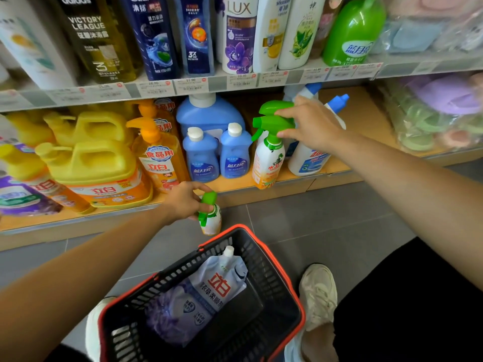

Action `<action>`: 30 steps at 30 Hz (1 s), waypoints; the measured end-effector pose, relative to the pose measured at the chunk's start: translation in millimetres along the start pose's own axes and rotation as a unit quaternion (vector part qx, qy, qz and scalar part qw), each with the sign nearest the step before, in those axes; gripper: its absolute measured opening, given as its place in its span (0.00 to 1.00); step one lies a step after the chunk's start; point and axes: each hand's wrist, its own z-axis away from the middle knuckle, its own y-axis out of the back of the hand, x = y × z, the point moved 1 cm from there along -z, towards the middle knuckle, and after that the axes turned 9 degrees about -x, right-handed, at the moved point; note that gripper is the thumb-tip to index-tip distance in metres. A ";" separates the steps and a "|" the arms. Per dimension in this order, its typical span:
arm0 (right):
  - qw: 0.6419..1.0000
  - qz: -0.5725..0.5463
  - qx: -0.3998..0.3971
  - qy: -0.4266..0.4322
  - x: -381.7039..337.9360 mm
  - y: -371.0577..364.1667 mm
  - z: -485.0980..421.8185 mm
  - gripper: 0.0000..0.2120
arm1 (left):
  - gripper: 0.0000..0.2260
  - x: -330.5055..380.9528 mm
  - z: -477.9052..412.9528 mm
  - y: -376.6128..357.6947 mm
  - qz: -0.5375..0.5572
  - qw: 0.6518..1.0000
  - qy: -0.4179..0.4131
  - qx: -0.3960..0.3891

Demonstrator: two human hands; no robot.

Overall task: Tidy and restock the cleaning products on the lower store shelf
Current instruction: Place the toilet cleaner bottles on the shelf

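From the head view we see our left hand (pixel 187 202) curled round the neck of a small spray bottle (pixel 210 218) with a green trigger, clamped on it and holding it tilted in the air just in front of the lower shelf (pixel 287 180) and above the far rim of the basket (pixel 264 250). Our right hand (pixel 311 124) reaches onto that shelf, forefinger over and thumb under the green trigger head of the front spray bottle (pixel 268 158), pinching it; that bottle stands at the shelf's front edge, with a second green spray head (pixel 274 106) just behind it. White bottles with blue caps (pixel 308 159) stand beside it on the right, partly hidden by the hand. To the left stand two blue detergent bottles (pixel 201 156) with a larger blue jug (pixel 209 113) behind, then an orange pump bottle (pixel 159 158) and yellow jugs (pixel 91 165). The black basket with its red rim sits on the grey floor (pixel 326 218) between our shoes (pixel 317 293); a white and purple refill pouch (pixel 217 286) lies inside it.
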 end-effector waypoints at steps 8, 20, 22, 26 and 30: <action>0.974 -0.208 -0.092 -0.005 -5.1 8.2 7.6 0.31 | 0.20 -4.3 0.1 25.5 -0.248 0.955 -0.144 -0.077; 0.934 -0.329 -0.135 0.023 -21.1 5.4 14.2 0.25 | 0.24 -9.5 -13.2 24.1 -0.239 0.948 -0.142 -0.152; 0.930 -0.337 -0.141 0.029 -20.4 4.8 12.0 0.23 | 0.22 -12.4 -13.2 21.6 -0.283 0.943 -0.142 -0.101; 0.935 -0.326 -0.141 0.027 -15.7 7.8 7.3 0.33 | 0.29 -13.2 -10.9 17.6 -0.379 0.921 -0.079 -0.037; 0.966 -0.246 -0.078 0.005 -8.7 7.9 3.7 0.35 | 0.37 -9.2 -5.9 8.1 -0.459 0.885 -0.065 0.038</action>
